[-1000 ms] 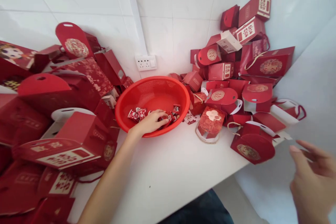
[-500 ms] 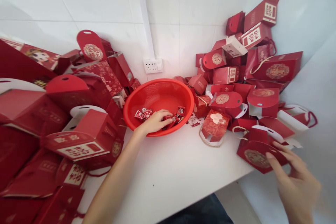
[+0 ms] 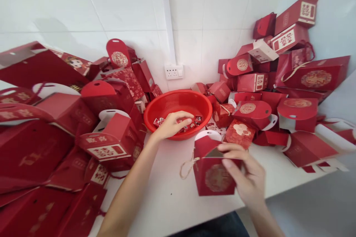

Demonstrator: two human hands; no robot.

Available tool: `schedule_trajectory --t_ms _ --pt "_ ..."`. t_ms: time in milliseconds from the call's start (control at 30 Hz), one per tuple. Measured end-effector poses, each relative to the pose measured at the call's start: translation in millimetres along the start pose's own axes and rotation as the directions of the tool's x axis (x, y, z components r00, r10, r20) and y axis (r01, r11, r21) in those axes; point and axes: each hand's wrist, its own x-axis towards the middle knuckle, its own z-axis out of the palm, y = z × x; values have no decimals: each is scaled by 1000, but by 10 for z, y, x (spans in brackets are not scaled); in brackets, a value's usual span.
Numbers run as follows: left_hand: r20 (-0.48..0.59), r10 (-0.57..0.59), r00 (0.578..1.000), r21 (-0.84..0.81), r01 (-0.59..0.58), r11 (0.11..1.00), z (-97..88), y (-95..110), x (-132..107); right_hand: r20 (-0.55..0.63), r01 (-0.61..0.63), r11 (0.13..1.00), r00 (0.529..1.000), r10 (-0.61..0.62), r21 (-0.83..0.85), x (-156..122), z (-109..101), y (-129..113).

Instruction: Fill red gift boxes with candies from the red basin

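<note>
My left hand (image 3: 172, 124) reaches into a red plastic basket (image 3: 178, 100) and curls its fingers over small red wrapped candies (image 3: 194, 121) lying in the bottom. My right hand (image 3: 244, 176) holds a red paper gift box (image 3: 211, 172) with a gold round emblem, a white-lined flap and a cord handle, upright over the white table (image 3: 167, 200) in front of the basket. The box's top is open.
Piles of red gift boxes and bags lie on the left (image 3: 105, 144) and on the right (image 3: 278, 92), stacked against the white tiled wall. A white wall socket (image 3: 174, 71) sits behind the basket. The table edge runs near my dark trousers (image 3: 217, 227).
My right hand moved left from the right-hand pile, carrying a red gift box to the table in front of the basket. My left hand stayed in the basket. The view shifted left.
</note>
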Motion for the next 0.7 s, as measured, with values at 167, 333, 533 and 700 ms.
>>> schedule_trajectory --t_ms 167,333,533,700 --pt "201 69 977 -98 -50 994 -194 263 -153 262 333 943 909 -325 14 -58 503 214" --pt "420 114 900 41 -144 989 -162 523 -262 396 399 916 847 -354 -35 -192 538 294" --pt "450 202 870 86 -267 960 -30 710 -333 391 427 897 849 -355 -112 -185 466 255" --pt "447 75 891 309 -233 922 39 733 -371 401 469 874 830 -388 -125 -181 419 216"
